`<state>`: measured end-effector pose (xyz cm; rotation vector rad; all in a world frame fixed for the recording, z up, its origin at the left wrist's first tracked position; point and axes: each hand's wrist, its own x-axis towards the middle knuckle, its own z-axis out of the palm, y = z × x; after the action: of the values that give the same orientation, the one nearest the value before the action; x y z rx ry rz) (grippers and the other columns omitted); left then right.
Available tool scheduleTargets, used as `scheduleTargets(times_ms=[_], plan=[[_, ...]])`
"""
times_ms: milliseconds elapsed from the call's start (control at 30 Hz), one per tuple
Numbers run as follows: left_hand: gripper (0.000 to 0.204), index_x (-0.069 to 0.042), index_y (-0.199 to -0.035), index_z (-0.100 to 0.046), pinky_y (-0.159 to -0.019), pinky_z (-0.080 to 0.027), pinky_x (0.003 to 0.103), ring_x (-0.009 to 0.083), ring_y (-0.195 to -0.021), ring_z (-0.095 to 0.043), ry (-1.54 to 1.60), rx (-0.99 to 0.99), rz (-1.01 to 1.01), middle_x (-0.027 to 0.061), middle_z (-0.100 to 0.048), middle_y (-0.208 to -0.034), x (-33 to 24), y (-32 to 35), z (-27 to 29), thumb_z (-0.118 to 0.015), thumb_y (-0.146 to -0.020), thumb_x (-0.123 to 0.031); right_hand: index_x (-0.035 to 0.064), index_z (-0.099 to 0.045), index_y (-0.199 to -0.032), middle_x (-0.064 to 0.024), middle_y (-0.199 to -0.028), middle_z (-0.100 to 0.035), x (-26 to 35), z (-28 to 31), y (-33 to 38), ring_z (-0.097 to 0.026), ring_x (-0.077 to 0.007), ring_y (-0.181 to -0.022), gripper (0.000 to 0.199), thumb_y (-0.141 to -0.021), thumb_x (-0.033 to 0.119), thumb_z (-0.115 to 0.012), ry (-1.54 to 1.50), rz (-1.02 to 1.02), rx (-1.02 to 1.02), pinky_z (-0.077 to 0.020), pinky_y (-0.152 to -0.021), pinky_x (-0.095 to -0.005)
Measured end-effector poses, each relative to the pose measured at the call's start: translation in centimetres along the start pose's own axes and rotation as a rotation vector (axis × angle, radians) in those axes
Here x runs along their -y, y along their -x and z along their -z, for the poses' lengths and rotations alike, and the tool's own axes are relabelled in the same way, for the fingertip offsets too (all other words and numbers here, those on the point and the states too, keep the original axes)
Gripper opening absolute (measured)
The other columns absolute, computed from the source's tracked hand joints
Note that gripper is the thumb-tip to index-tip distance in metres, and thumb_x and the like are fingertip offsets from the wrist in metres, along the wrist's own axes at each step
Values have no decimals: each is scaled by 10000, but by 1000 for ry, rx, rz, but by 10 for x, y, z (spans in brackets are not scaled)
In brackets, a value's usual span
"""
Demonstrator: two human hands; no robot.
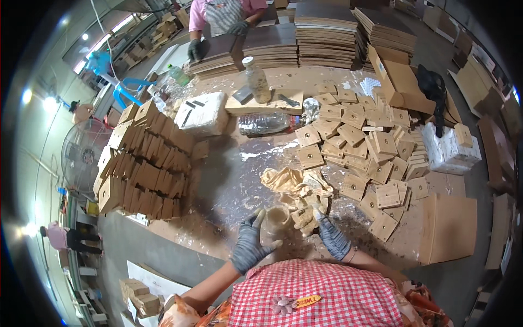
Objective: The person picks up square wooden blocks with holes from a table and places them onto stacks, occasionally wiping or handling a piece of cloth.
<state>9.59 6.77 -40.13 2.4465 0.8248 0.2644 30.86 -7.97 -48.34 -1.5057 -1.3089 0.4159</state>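
Note:
My left hand, in a grey glove with pale fingertips, curves round the side of a cloudy, tan-stained jar, its thumb across the jar's near side. The jar's mouth faces up; what is inside cannot be made out clearly. My right hand, gloved the same way, is at the near right end of a crumpled yellowish cloth, its fingertips closed against a bunched, soiled part. To the right lies a loose heap of small wooden blocks, many with a dark hole in the middle.
Stacked wooden blocks stand at the left. At the back are a capped jar, a clear bottle lying flat and a wrapped white package. Cardboard boxes edge the right side. Across the table, a person's gloved hands rest by dark panels.

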Motion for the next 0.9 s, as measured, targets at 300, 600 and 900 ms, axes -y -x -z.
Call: scheduleTargets(times_ms=[300, 600, 900], plan=[[959, -110, -1493, -119, -888, -525, 307, 201, -1019, -579, 1476, -251, 358, 127, -479, -1292, -33, 14, -38, -731, -762, -10, 19, -579, -1194, -120, -1085, -635, 51, -42, -37, -587, -221, -984, 323, -970, 232, -483, -616, -344, 411, -462, -917, -318], [898, -139, -1474, -233, -867, -504, 277, 185, -1068, -548, 1296, -311, 390, 84, -497, -1243, -8, 27, -31, -586, -701, 153, 26, -638, -1089, -205, -935, -626, 82, -35, -81, -580, -335, -913, 355, -906, 314, -542, 180, -166, 452, -458, -864, -410], [807, -104, -1406, -313, -792, -504, 266, 195, -1010, -562, 1512, -225, 471, 100, -528, -1201, 9, 37, -42, -538, -659, 101, 55, -620, -1027, -204, -861, -626, 68, -45, -82, -606, -366, -819, 249, -851, 225, -573, 523, -63, 599, -501, -740, -450]])
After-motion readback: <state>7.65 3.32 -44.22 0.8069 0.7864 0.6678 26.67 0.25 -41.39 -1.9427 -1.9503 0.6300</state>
